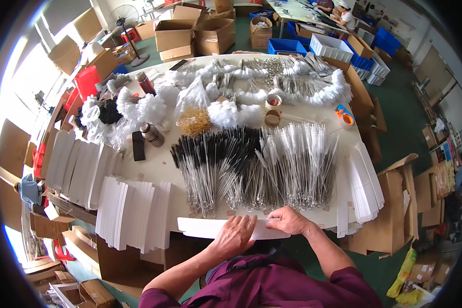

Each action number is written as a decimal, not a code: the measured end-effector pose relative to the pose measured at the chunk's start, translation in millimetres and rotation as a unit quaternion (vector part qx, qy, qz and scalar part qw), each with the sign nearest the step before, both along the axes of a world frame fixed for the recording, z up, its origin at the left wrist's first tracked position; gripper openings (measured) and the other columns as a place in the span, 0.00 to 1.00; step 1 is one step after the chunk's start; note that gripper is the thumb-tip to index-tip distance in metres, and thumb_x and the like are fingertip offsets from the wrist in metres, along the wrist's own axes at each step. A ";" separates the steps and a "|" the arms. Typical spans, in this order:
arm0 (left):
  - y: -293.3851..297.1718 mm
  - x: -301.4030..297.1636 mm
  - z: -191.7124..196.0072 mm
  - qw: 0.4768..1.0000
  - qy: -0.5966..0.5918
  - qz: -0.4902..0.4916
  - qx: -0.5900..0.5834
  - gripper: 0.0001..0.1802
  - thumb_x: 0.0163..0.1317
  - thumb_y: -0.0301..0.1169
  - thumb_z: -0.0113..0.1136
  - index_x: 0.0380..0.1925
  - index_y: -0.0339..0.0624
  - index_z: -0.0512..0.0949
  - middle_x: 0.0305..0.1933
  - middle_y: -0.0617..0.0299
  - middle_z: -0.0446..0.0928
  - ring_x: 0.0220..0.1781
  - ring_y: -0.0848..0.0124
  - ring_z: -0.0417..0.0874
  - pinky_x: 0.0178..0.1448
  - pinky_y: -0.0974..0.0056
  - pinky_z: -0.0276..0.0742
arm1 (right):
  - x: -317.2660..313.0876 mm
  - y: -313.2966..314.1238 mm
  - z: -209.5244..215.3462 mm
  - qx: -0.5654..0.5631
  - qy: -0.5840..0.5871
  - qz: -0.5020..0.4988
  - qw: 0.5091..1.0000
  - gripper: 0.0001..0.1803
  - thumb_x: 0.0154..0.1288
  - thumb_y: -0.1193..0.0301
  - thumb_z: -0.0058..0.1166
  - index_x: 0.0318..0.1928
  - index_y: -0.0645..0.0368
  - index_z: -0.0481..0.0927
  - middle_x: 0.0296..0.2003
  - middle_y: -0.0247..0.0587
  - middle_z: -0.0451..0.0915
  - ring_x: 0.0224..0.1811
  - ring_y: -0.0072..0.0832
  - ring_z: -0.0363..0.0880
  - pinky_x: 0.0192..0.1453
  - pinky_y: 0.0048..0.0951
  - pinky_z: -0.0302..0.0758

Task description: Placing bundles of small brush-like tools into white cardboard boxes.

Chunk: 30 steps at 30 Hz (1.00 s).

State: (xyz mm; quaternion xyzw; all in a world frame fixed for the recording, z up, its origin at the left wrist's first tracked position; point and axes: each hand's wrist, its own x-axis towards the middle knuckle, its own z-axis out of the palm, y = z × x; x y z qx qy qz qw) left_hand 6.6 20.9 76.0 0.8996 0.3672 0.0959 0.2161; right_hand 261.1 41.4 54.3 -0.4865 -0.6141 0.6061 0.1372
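Note:
A long, narrow white box [190, 226] lies level along the table's near edge, in front of my body. My left hand [234, 235] is closed over its middle, fingers laid across the top. Toward its right end, my right hand [291, 222] grips it, the thumb pressed on the upper face. Just beyond the hands lie wire-handled brushes in thick rows: black-bristled brushes [215, 149] on the left and white-bristled brushes [300, 149] on the right. Their looped wire ends point at me.
Stacked white boxes [113, 210] stand at the left, with more white boxes [363, 185] at the right edge. Farther back are fluffy white brush bundles [236, 114], yellow rubber bands [194, 121], a steel flask [152, 134], a phone [138, 146] and an orange-blue tape dispenser [345, 116].

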 end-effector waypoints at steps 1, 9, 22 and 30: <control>-0.3 0.5 -3.0 1.000 0.006 0.005 -0.003 0.42 0.50 0.39 0.73 0.62 0.30 0.68 0.51 0.46 0.76 0.54 0.49 0.79 0.60 0.49 0.75 | -3.5 -1.3 -4.6 0.023 0.017 0.001 1.000 0.15 0.67 0.64 0.66 0.45 0.62 0.87 0.31 0.38 0.87 0.35 0.20 0.82 0.41 0.29 0.78; 7.2 -20.2 -23.6 0.991 0.060 0.120 0.020 0.40 0.50 0.38 0.73 0.60 0.30 0.69 0.48 0.46 0.77 0.51 0.51 0.81 0.55 0.50 0.77 | -28.3 -17.9 13.1 0.422 -0.159 -0.158 0.878 0.16 0.60 0.68 0.70 0.46 0.61 0.83 0.40 0.46 0.83 0.43 0.43 0.84 0.47 0.41 0.81; 12.1 -18.1 -26.3 0.992 0.062 0.104 0.032 0.37 0.54 0.37 0.68 0.61 0.27 0.69 0.50 0.45 0.76 0.53 0.51 0.79 0.59 0.51 0.75 | -64.1 -39.3 -32.1 0.337 -0.130 -0.221 0.906 0.30 0.58 0.72 0.70 0.60 0.69 0.75 0.48 0.53 0.80 0.52 0.49 0.80 0.58 0.42 0.78; 9.4 -20.1 -51.2 0.989 0.071 0.092 0.087 0.31 0.54 0.34 0.67 0.55 0.27 0.72 0.48 0.46 0.78 0.51 0.53 0.81 0.57 0.52 0.77 | -62.9 -39.4 -44.8 0.249 -0.114 -0.211 0.938 0.26 0.57 0.72 0.71 0.55 0.66 0.77 0.41 0.47 0.84 0.42 0.40 0.83 0.46 0.36 0.80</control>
